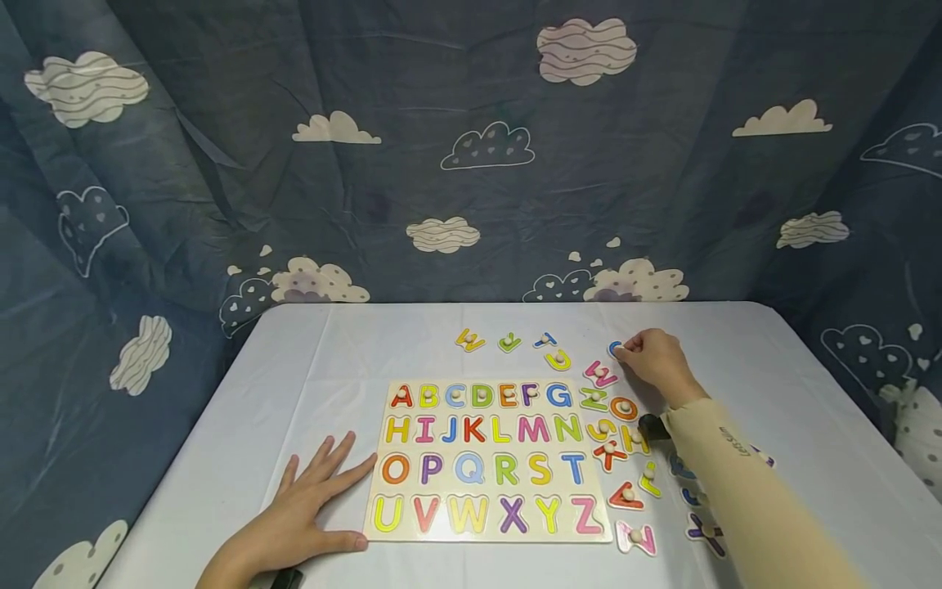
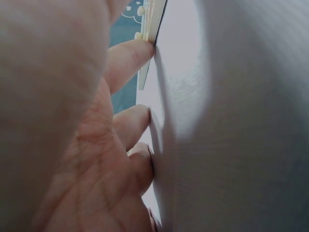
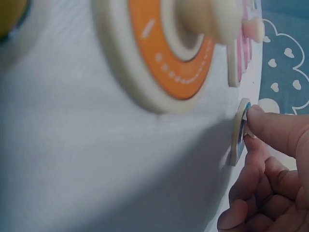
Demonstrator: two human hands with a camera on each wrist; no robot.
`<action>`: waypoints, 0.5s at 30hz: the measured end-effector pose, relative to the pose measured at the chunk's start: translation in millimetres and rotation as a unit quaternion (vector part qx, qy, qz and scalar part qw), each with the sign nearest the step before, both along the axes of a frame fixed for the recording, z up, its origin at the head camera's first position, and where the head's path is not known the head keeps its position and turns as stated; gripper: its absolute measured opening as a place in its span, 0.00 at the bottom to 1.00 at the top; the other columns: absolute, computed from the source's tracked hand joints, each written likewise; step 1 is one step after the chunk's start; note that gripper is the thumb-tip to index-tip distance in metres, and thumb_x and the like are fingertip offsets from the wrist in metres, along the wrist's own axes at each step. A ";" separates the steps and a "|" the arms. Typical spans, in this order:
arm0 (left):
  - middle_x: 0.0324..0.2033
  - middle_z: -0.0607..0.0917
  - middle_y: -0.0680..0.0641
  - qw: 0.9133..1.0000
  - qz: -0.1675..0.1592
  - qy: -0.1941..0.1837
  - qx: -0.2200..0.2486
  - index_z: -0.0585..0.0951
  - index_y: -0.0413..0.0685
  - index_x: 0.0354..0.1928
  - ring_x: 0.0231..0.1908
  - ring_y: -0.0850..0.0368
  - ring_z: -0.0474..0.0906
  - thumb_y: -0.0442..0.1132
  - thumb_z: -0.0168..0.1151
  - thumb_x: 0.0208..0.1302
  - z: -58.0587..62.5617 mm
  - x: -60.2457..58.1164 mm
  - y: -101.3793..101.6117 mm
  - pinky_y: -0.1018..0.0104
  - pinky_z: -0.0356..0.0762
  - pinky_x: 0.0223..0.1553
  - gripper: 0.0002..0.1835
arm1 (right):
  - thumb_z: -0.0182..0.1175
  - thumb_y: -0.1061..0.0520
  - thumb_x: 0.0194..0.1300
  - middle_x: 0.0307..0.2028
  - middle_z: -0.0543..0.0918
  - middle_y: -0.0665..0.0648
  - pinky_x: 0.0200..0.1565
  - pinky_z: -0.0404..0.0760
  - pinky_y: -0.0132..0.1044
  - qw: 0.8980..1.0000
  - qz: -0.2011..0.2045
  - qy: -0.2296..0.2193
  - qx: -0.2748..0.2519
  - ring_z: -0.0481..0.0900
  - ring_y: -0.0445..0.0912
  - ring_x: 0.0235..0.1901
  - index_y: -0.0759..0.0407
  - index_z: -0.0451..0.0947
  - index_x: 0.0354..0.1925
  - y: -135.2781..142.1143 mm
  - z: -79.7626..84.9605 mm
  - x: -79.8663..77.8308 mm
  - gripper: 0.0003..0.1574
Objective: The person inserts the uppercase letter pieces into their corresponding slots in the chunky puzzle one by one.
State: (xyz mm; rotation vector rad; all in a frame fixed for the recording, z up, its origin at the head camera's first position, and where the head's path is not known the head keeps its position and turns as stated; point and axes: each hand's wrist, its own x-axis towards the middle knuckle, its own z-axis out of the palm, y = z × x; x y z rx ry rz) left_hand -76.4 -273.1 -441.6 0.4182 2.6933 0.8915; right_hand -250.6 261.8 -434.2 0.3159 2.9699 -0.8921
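Note:
A cream alphabet board [image 1: 489,483] with coloured letters lies on the white table; the letters A to F in its top row have knobs. My left hand [image 1: 305,499] is spread on the table to its left, with the index finger and thumb at the board's left edge. In the left wrist view, a finger of the left hand [image 2: 104,150] touches the board's edge. At the back right, my right hand [image 1: 655,360] pinches a blue letter piece [image 3: 237,137] between thumb and fingers. The piece stands tilted near the tabletop; its letter is partly hidden.
Loose knobbed letter pieces lie behind and right of the board, among them an orange O [image 1: 623,408], a red A [image 1: 626,496] and a yellow U [image 1: 558,360]. Several more, such as a purple X [image 1: 705,534], lie beside the right forearm, partly covered by it.

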 end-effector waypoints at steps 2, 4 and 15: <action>0.86 0.56 0.42 1.000 0.000 0.000 0.001 0.73 0.73 0.78 0.85 0.26 0.38 0.70 0.83 0.41 0.2 0.1 -0.1 0.16 0.23 0.75 0.56 | 0.70 0.52 0.72 0.27 0.76 0.57 0.34 0.71 0.37 1.000 -0.003 0.004 0.007 0.75 0.51 0.33 0.68 0.81 0.36 1.1 0.1 0.9 0.18; 0.86 0.56 0.42 1.000 0.000 0.000 0.001 0.73 0.73 0.78 0.85 0.26 0.38 0.70 0.83 0.41 0.7 0.1 0.0 0.16 0.23 0.75 0.56 | 0.70 0.53 0.72 0.27 0.77 0.57 0.35 0.71 0.38 1.000 -0.004 0.002 0.004 0.75 0.51 0.34 0.68 0.81 0.37 2.1 0.4 1.0 0.18; 0.86 0.56 0.42 1.000 -0.003 -0.001 0.003 0.73 0.74 0.78 0.85 0.26 0.39 0.71 0.82 0.42 3.9 0.0 -0.2 0.16 0.23 0.75 0.56 | 0.66 0.59 0.76 0.38 0.79 0.62 0.41 0.76 0.37 0.999 0.008 -0.028 -0.032 0.76 0.53 0.42 0.70 0.83 0.51 2.0 2.2 -3.5 0.14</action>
